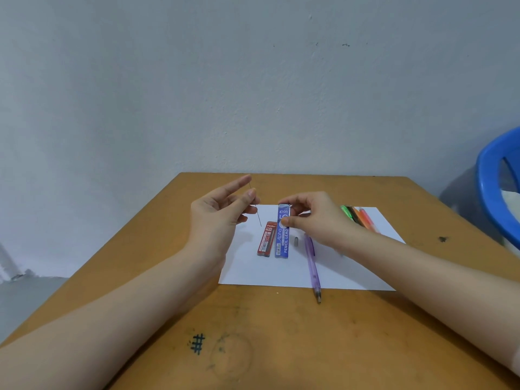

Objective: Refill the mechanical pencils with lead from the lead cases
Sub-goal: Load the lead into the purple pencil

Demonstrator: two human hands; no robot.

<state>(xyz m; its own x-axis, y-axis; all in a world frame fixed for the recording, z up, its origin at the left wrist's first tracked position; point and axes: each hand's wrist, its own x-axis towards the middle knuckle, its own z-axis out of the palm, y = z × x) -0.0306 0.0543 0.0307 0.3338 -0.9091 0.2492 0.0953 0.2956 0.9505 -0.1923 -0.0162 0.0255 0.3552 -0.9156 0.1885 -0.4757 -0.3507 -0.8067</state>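
So, 1 thin dark stick of lead (257, 213) is pinched between thumb and fingertip of the left hand (222, 209), raised over the white paper sheet (267, 271). The flat blue plastic lead case (282, 240), laid just right of the red plastic lead case (266, 240), is pinched at its far end by the right hand (315, 218). The translucent purple mechanical pencil (313, 266) is laid further right.

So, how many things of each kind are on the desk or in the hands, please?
Lead cases: 2 (red lead case, blue lead case)
Lead stick: 1, pinched by left hand
Grey cap: 1
Pencils: 5 (purple pencil; coloured pencils, seemingly 4, partly behind right hand)
Paper sheet: 1
Total: 10
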